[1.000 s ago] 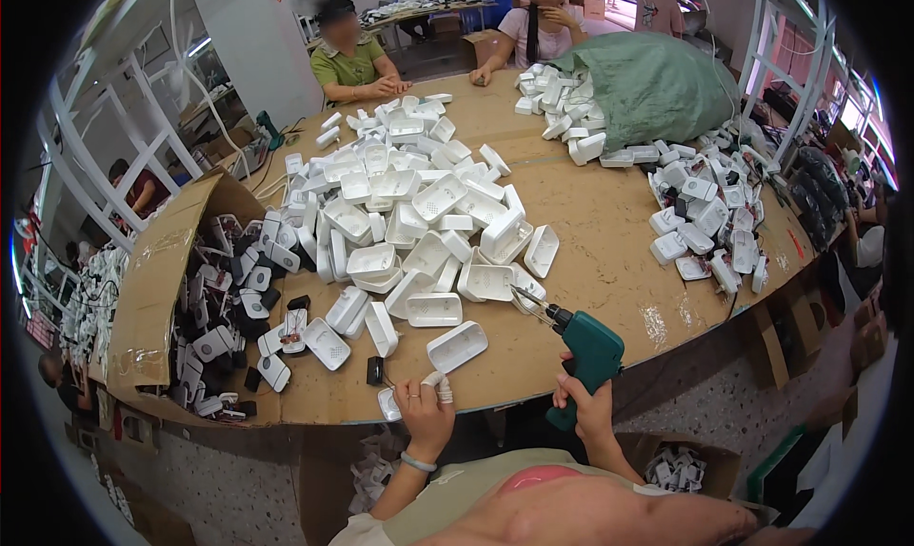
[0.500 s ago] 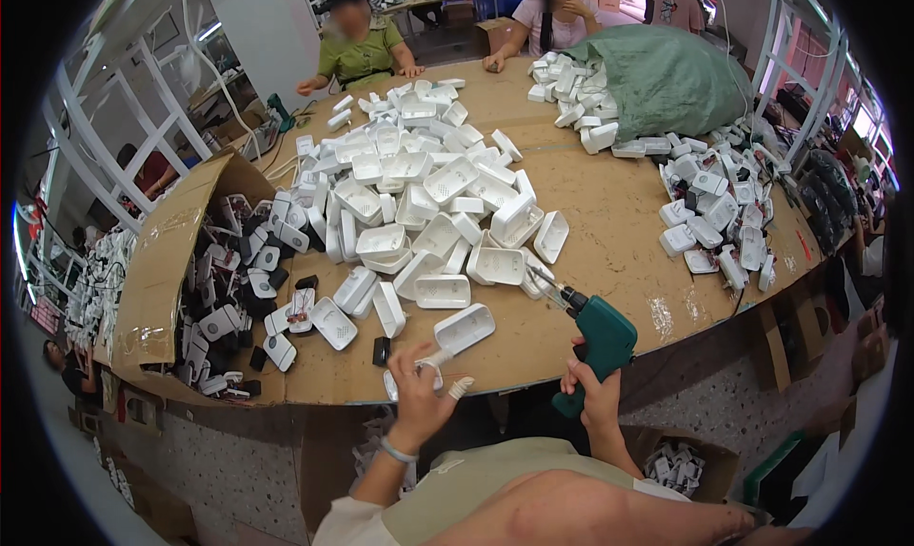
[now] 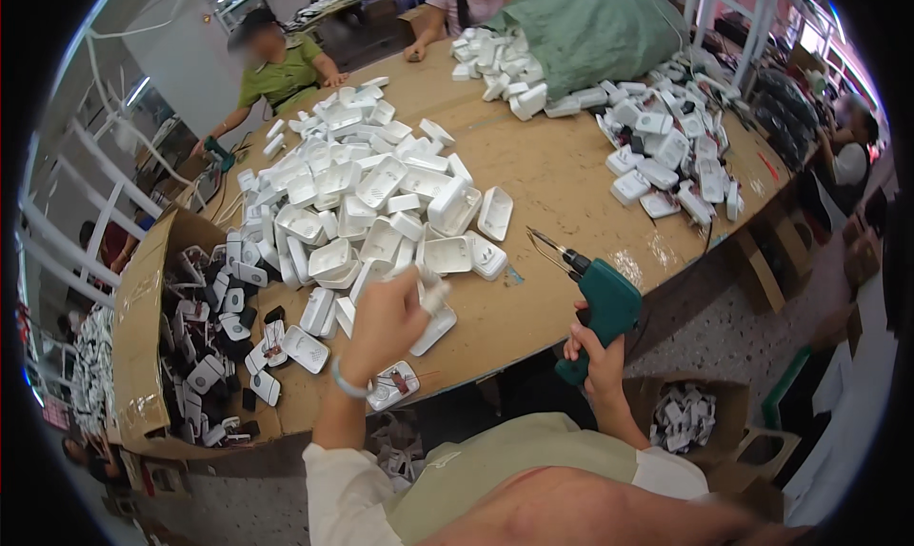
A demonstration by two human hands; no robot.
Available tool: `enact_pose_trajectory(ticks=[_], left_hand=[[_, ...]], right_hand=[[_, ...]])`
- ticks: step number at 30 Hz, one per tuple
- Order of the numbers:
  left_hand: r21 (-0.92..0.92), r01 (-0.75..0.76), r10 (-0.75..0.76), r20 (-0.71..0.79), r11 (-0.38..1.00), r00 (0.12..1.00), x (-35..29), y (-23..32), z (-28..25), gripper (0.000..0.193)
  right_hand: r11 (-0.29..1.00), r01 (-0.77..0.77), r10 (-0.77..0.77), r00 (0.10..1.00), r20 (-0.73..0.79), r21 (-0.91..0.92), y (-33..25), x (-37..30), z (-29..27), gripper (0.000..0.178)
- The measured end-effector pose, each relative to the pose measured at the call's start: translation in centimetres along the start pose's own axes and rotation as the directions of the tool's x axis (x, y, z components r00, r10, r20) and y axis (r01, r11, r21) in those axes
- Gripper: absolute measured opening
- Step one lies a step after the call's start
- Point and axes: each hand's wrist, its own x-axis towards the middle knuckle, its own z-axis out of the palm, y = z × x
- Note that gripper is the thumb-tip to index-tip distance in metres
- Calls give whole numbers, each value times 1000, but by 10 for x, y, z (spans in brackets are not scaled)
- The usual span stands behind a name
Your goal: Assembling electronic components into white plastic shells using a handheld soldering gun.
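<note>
My right hand (image 3: 602, 357) is wrapped round the grip of a green soldering gun (image 3: 609, 303), its thin metal tip pointing up and left above the table. Over the near edge of the white housing pile (image 3: 367, 179) reaches my left hand (image 3: 386, 319), blurred, with its fingers bent and pale covers on some fingertips. Whether it holds anything cannot be made out. Under its wrist, at the table's front edge, lies a small white part with thin red wires (image 3: 393, 386). One shallow white housing (image 3: 435, 332) lies partly hidden just beyond the fingertips.
A cardboard box (image 3: 143, 327) on its side at left spills white and black assembled parts. At the far right, a green sack (image 3: 595, 32) and wired white parts (image 3: 666, 151) lie on the table. A person in green (image 3: 281, 70) sits across. Below right stands a carton (image 3: 724, 403) of white pieces.
My left hand has moved from the front edge up toward the housing pile, its fingers now more bent. The wired part is uncovered. The view has shifted; the soldering gun stays in my right hand.
</note>
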Motion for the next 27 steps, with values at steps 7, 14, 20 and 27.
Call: enact_pose_trajectory(ticks=[7, 14, 20, 27], left_hand=[[-264, 241, -240, 39, 934, 970, -79, -26, 35, 17], [-151, 125, -168, -313, 981, 935, -36, -35, 2, 12], [64, -72, 81, -154, 995, 985, 5, -14, 3, 22], [116, -334, 307, 202, 936, 930, 15, 37, 32, 24]], right_hand=[[998, -46, 49, 996, 80, -42, 3, 7, 10, 31], [999, -35, 35, 998, 48, 17, 14, 3, 9, 29], [995, -47, 50, 998, 28, -82, 16, -3, -1, 28], [996, -37, 34, 999, -39, -84, 19, -15, -9, 27]])
